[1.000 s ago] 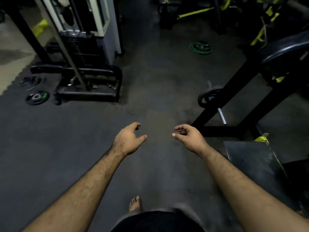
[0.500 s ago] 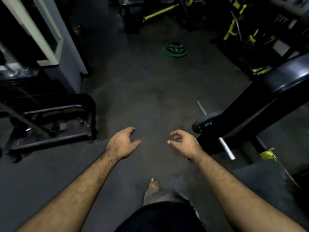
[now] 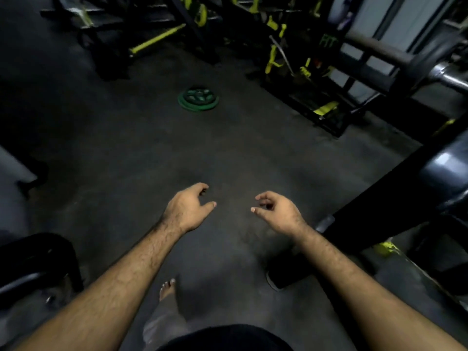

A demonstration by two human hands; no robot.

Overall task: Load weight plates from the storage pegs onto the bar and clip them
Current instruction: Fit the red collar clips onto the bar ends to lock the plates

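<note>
Though dimly lit: left hand (image 3: 188,207), right hand (image 3: 277,211) loosely curled, empty; perhaps two green plates (image 3: 198,98) stacked.

Place: a dim gym.
Under my hands: dark rubber floor (image 3: 126,148).
Ahead of my hands: green weight plates (image 3: 198,98) stacked flat.
Beyond them: black-and-yellow machine frames (image 3: 276,34).
To my right: padded bench (image 3: 445,168), chrome bar end (image 3: 449,77).
</note>
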